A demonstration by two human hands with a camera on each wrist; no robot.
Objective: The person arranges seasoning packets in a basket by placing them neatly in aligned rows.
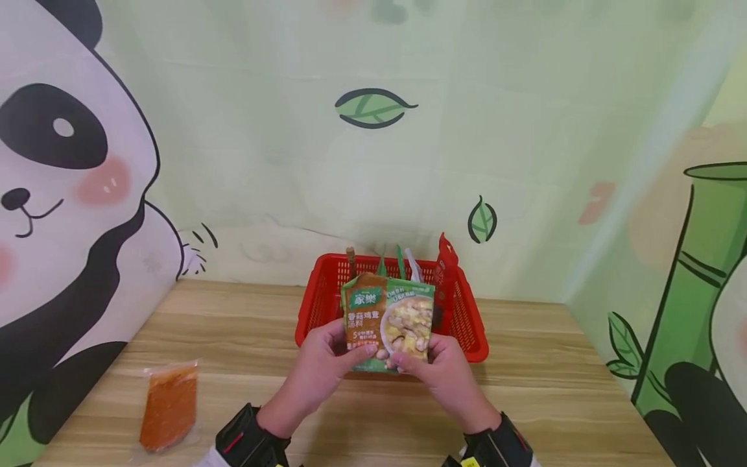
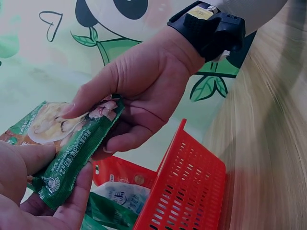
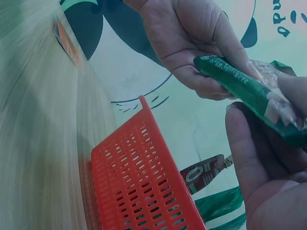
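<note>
In the head view a green and brown soup seasoning packet (image 1: 390,324), printed with a bowl of food, is held up by both hands in front of the red basket (image 1: 478,337). The left hand (image 1: 327,357) pinches its lower left side, thumb across the front. On the lower right, the right hand (image 1: 446,376) grips it the same way, with fingers behind. The left wrist view shows the packet's green bottom edge (image 2: 81,158) between the two hands. From the right wrist, its green edge (image 3: 240,91) appears above the basket's rim.
Inside the basket stand a red packet (image 1: 447,266), a brown-topped item (image 1: 351,259) and several green and white packages, partly hidden. A clear bag of orange-brown contents (image 1: 169,405) lies on the wooden table (image 1: 245,324) at the left. Behind the table is a panda-printed backdrop (image 1: 262,162).
</note>
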